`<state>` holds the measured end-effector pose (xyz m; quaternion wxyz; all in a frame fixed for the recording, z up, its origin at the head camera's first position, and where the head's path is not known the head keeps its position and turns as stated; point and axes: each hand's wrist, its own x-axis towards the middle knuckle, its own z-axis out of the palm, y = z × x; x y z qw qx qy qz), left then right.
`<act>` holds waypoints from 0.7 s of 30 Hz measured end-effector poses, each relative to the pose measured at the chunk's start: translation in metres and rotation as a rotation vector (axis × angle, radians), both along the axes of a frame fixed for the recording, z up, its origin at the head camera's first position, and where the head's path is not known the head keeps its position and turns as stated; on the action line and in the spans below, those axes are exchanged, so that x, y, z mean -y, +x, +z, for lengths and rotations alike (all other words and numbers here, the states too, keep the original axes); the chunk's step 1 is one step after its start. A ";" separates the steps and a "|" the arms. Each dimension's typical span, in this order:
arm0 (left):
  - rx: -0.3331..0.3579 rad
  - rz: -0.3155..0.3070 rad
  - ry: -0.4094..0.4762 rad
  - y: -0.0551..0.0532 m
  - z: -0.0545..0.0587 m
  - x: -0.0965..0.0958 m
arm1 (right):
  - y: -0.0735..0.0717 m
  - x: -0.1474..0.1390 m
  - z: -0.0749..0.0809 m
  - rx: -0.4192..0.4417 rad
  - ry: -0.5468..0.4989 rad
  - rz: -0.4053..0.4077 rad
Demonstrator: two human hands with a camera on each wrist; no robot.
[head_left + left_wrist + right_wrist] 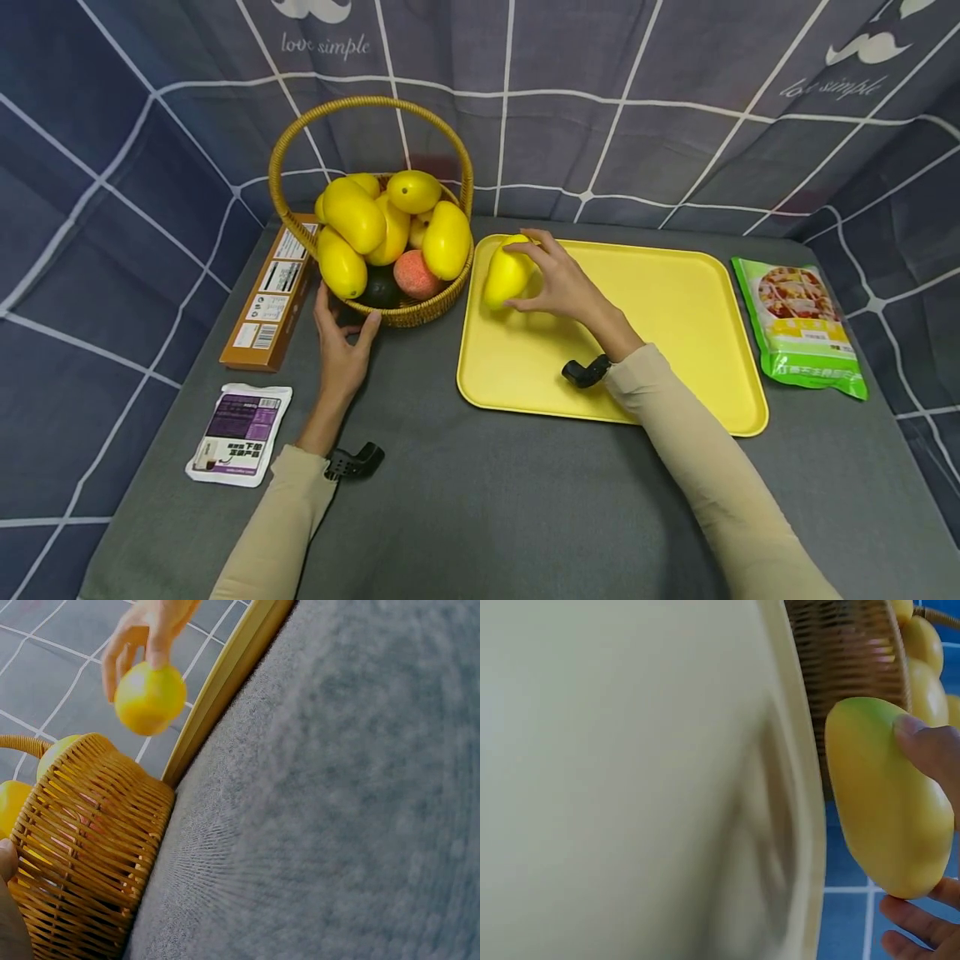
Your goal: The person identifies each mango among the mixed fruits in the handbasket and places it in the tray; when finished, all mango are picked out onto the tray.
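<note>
In the head view, my right hand (562,279) holds a yellow mango (507,275) above the left end of a yellow tray (660,325). The right wrist view shows the thumb on the side of this mango (885,802) near its greenish end, fingers at the other end. A wicker basket (420,312) with a tall handle stands left of the tray, heaped with several yellow mangoes (352,215), a reddish peach-like fruit (417,275) and a dark green fruit (381,289). My left hand (343,350) touches the basket's near left wall, thumb and fingers spread.
An orange-brown box (262,321) lies left of the basket. Nearer is a white and purple packet (240,435). A green food bag (802,325) lies right of the tray. Checked cloth (555,142) hangs behind and at both sides of the grey tabletop (480,500).
</note>
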<state>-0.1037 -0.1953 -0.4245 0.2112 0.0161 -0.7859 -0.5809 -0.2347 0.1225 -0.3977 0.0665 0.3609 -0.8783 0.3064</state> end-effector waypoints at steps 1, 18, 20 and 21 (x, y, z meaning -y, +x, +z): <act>0.002 -0.001 -0.002 0.000 0.000 0.000 | -0.002 -0.001 -0.002 0.018 0.011 -0.001; 0.013 0.002 -0.004 0.000 0.001 0.001 | -0.028 -0.002 -0.017 0.209 -0.013 0.030; 0.011 0.000 0.000 0.000 0.001 0.001 | -0.029 -0.002 -0.018 0.217 -0.010 0.033; 0.011 0.000 0.000 0.000 0.001 0.001 | -0.029 -0.003 -0.018 0.223 -0.008 0.033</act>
